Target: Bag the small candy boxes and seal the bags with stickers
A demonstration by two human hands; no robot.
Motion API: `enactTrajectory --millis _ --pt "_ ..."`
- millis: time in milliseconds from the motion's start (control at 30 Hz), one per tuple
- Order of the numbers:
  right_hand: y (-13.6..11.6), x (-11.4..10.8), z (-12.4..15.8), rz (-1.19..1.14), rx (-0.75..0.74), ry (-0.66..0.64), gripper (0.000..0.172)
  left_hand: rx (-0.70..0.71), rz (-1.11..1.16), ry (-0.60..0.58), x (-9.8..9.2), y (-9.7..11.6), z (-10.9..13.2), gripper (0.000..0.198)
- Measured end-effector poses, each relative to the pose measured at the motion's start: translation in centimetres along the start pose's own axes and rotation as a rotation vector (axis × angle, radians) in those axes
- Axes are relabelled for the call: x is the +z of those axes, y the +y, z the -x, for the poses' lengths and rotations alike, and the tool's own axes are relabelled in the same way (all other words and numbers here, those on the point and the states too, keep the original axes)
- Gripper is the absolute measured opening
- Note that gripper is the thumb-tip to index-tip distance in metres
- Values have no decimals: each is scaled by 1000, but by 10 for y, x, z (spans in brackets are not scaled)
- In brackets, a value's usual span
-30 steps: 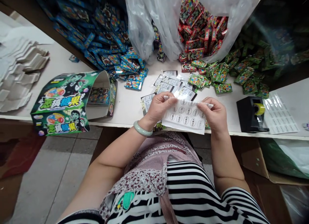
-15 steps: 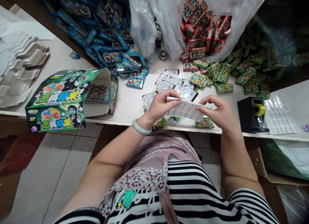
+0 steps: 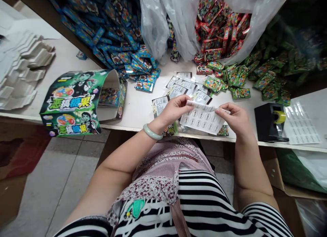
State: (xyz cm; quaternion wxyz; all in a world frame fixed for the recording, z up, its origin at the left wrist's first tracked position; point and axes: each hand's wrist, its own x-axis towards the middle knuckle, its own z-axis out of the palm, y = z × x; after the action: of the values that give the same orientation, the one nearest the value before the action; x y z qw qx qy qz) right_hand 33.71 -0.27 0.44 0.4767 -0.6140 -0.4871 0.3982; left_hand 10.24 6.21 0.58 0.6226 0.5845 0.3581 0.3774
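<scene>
Between my two hands is a white sticker sheet (image 3: 200, 118) printed with rows of round labels. My left hand (image 3: 176, 110) pinches its upper left corner between thumb and fingers. At the upper right corner my right hand (image 3: 233, 118) grips it the same way. Behind the sheet, flat printed packets with barcodes (image 3: 182, 88) lie overlapping on the white table (image 3: 135, 109). A green packet (image 3: 170, 129) is partly hidden under my left wrist, and a small green candy box (image 3: 224, 130) shows beside the sheet's lower right corner.
A green display box (image 3: 74, 100) stands open at left, overhanging the front edge. Blue candy boxes (image 3: 145, 82), red ones (image 3: 212, 46) in a plastic bag (image 3: 176, 22), and green ones (image 3: 240, 76) are heaped behind. At right are a tape dispenser (image 3: 270, 122) and more label sheets (image 3: 301, 122).
The sticker sheet has tilted so that more of its printed face shows, and its lower edge hangs further down. Both hands keep their hold. The view has shifted slightly.
</scene>
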Motion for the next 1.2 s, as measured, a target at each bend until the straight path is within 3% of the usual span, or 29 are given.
enactTrajectory --millis 167,267,400,500,567,733,833,933,1067,1133,1200 --pt "24 -16 -1 37 -30 -51 36 -71 11 40 0 -6 -7 11" --pt "44 -34 7 232 -114 -125 47 -83 29 123 -12 -12 -11 12" --pt "66 -43 23 613 -184 -230 31 -107 11 198 -30 -24 -20 15" --pt "71 -41 32 624 -149 -275 20 -134 -37 220 -33 -34 -27 15" --pt "70 -45 34 556 -64 -234 20 -160 -58 217 -31 -37 -29 13" --pt "53 -69 33 297 6 100 27 -194 -107 140 -8 -40 -35 10" --pt "42 -64 31 233 -27 36 27 -196 -147 58 18 -45 -41 9" --pt "45 -51 24 313 -88 -29 22 -198 -175 11 48 -55 -48 11" --pt "67 -55 9 469 -137 171 25 -188 -224 -12 72 -66 -57 12" --pt "77 -64 1 547 -103 265 29 -178 -288 -34 74 -66 -59 12" --pt "85 -71 -6 585 -57 264 27 -166 -372 -43 73 -64 -61 12"
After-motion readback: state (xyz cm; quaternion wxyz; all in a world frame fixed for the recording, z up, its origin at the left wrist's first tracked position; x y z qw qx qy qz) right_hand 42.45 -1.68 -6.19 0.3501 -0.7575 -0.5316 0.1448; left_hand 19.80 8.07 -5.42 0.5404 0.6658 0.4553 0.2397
